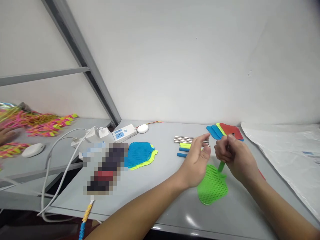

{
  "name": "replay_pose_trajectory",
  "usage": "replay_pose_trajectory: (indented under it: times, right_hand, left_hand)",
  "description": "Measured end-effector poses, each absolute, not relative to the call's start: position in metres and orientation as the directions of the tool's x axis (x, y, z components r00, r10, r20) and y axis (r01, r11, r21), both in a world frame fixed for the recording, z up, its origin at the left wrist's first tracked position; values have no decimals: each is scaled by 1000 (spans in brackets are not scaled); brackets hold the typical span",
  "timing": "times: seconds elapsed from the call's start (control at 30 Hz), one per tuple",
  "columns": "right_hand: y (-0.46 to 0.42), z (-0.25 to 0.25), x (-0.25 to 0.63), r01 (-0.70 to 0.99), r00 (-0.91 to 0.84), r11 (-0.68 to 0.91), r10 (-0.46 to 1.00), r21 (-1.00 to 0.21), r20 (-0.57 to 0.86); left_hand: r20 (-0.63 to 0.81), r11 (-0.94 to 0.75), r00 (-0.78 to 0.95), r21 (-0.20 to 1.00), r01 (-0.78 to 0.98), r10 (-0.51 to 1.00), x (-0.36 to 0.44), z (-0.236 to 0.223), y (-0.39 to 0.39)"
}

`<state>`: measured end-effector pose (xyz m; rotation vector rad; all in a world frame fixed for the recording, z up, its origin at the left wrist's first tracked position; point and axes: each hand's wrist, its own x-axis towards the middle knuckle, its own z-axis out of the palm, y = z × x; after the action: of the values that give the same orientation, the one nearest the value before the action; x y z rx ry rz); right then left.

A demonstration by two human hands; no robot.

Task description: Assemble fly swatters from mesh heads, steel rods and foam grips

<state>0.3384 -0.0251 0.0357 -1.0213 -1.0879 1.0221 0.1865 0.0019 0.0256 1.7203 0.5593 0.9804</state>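
Note:
My right hand (231,151) is closed in a fist around the handle of a green fly swatter (212,185). The swatter's perforated head hangs below the fist, tilted toward me over the table. My left hand (196,163) is just to the left, its thumb and fingers apart with nothing between them. Behind it lie several metal rods (183,139) and blue tubes (183,149), with yellow-green tubes (185,145) among them, partly hidden by the hand. Past my right hand rests a pile of swatter heads with a red one (231,130) on top.
Blue swatter heads (140,153) lie over a yellow one at left. A power strip (124,132), white cables (63,175) and a blurred-out object (107,170) are beside them. White plastic sheeting (285,150) covers the right side. At far left, another person's hand (6,136) is near colourful strips.

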Motion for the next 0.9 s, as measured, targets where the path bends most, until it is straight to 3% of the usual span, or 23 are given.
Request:
replay_pose_trajectory:
  times: [0.1,0.2,0.4,0.53,0.9]
  right_hand:
    - [-18,39,347,-136,315,334,907,-933,279]
    - [-13,37,351,-111,400,378,864,-919,307]
    - [-7,30,353,-28,374,390,858,-920,353]
    - [-4,30,353,9,349,389,862,-921,368]
    - [1,22,357,14,312,418,861,-908,401]
  left_hand:
    - [339,-417,550,909,19,763,188,20,4]
    - [368,-554,633,824,117,681,189,16,1]
    - [261,-803,867,551,227,424,192,3,-13]
    - [194,-863,903,424,274,382,194,-7,-14]
    - [148,-883,913,353,310,380,191,-5,-6]
